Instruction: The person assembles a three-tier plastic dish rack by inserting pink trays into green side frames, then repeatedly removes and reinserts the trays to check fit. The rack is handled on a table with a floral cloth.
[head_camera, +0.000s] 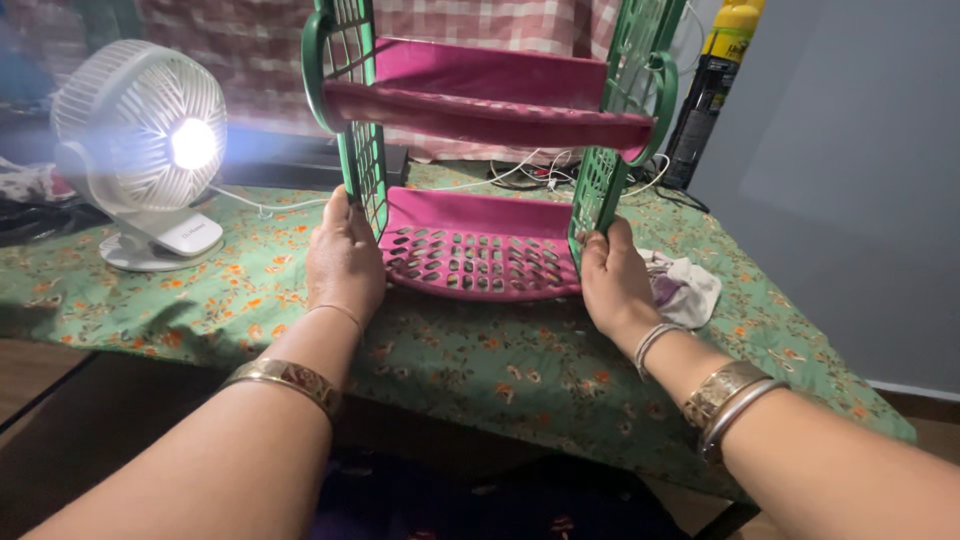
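Observation:
A plastic rack stands on the table with green lattice side panels (362, 160) and pink shelves: a slotted lower shelf (478, 250) and an upper shelf (480, 95). My left hand (343, 258) grips the lower end of the left green panel. On the other side, my right hand (613, 280) grips the foot of the right green panel (600, 185). Bangles circle both wrists.
A green floral cloth (480, 365) covers the table. A white desk fan with a lit centre (142, 140) stands at the left. A crumpled white cloth (685, 285) lies right of the rack. A dark spray can with a yellow cap (712, 90) and white cables (530, 172) are behind.

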